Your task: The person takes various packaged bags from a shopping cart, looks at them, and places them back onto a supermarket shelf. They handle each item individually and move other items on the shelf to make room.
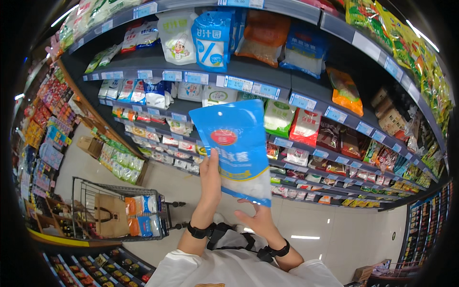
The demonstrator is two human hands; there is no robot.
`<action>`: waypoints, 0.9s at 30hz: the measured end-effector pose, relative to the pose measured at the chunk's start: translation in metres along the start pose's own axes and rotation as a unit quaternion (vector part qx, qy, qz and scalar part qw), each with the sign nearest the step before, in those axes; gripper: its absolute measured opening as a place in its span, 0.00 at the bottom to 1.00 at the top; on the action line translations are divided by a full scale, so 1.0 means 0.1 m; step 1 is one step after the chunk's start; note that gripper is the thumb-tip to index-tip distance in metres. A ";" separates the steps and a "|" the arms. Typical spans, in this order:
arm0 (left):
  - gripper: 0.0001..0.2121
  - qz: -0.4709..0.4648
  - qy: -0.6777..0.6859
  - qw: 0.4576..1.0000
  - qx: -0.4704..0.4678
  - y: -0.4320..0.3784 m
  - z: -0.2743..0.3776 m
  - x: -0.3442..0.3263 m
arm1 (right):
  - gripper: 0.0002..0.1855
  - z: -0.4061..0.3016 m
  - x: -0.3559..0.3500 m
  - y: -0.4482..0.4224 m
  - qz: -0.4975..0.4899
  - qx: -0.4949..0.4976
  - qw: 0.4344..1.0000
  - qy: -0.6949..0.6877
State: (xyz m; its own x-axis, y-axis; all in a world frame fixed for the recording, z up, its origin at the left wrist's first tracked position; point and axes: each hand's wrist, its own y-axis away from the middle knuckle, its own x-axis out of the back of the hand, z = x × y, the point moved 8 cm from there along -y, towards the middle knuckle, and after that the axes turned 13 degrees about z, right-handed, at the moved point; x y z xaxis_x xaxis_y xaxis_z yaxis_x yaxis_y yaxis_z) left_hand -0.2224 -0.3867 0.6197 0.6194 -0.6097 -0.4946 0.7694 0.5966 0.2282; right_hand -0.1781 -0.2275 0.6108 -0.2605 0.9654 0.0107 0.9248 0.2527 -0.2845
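My left hand [211,179] grips the left edge of a blue pouch [238,123] of what looks like rock sugar, thumb on its front. The pouch is held up before the shelves, tilted a little, with a red oval emblem and a clear lower part showing white contents. Below its bottom edge is my right hand [257,219], thumb and fingers apart. Some of its fingertips are hidden behind the pouch, so I cannot tell whether they touch it. A similar blue bag [304,53] leans on the upper shelf beside an orange bag [263,34].
A wire shopping cart [84,190] stands at left, holding a brown paper bag [109,215] and several orange and blue pouches [143,224]. Shelf edges [247,84] with price tags curve across the front. Green packs [120,163] are stacked on the floor behind the cart.
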 end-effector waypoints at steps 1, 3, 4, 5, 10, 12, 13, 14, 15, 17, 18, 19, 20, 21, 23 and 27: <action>0.17 -0.015 -0.037 0.999 -0.022 -0.03 0.04 -0.04 | 0.27 0.10 0.00 -0.06 0.006 0.004 1.000 0.007; 0.17 -0.037 -0.071 0.996 -0.041 -0.07 0.15 -0.12 | 0.29 0.24 0.09 -0.17 0.074 -0.052 0.982 -0.169; 0.17 -0.120 -0.075 0.988 -0.056 -0.02 0.25 -0.27 | 0.29 0.25 0.13 -0.21 0.106 -0.054 0.984 -0.135; 0.18 -0.203 -0.077 0.974 -0.071 0.04 0.32 -0.40 | 0.29 0.27 0.16 -0.24 0.138 -0.060 0.983 -0.103; 0.28 -0.318 -0.072 0.941 -0.086 0.04 0.40 -0.63 | 0.31 0.12 0.29 -0.48 0.259 -0.102 0.920 -0.276; 0.28 -0.337 -0.047 0.938 -0.064 -0.03 0.28 -0.71 | 0.31 0.11 0.36 -0.50 0.299 -0.110 0.899 -0.301; 0.28 -0.339 -0.034 0.939 -0.053 -0.07 0.25 -0.75 | 0.30 0.10 0.38 -0.52 0.308 -0.106 0.899 -0.294; 0.27 -0.332 -0.021 0.942 -0.049 -0.08 0.24 -0.79 | 0.30 0.10 0.40 -0.54 0.317 -0.103 0.898 -0.287; 0.27 -0.343 -0.016 0.938 -0.047 -0.08 0.25 -0.85 | 0.30 0.08 0.45 -0.55 0.324 -0.094 0.898 -0.283; 0.29 -0.360 0.000 0.932 -0.032 -0.10 0.25 -0.98 | 0.31 -0.03 0.63 -0.56 0.356 -0.049 0.899 -0.250; 0.30 -0.361 -0.003 0.932 -0.037 -0.11 0.26 -1.05 | 0.31 -0.09 0.70 -0.59 0.363 -0.043 0.898 -0.244; 0.30 -0.365 -0.002 0.930 -0.035 -0.13 0.25 -1.10 | 0.32 -0.26 0.77 -0.64 0.374 0.008 0.902 -0.215; 0.30 -0.361 0.004 0.932 -0.044 -0.17 0.27 -1.16 | 0.34 -0.41 0.85 -0.69 0.383 0.059 0.903 -0.185; 0.30 -0.357 0.006 0.933 -0.053 -0.21 0.28 -1.20 | 0.34 -0.41 0.94 -0.72 0.386 0.059 0.902 -0.185; 0.30 -0.365 0.000 0.931 -0.026 -0.23 0.31 -1.34 | 0.39 -0.52 1.12 -0.77 0.397 0.113 0.911 -0.024; 0.32 -0.377 -0.033 0.923 -0.066 -0.34 0.34 -1.64 | 0.27 -0.70 1.26 -1.03 0.381 0.112 0.912 0.105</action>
State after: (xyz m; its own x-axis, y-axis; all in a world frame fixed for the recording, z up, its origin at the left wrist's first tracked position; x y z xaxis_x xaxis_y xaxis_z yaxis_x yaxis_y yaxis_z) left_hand -0.3448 -0.3245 0.7222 -0.0740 -0.9056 -0.4176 0.9629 0.0442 -0.2663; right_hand -0.2864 -0.1271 0.7083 0.5145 0.8523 -0.0944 0.7297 -0.4930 -0.4738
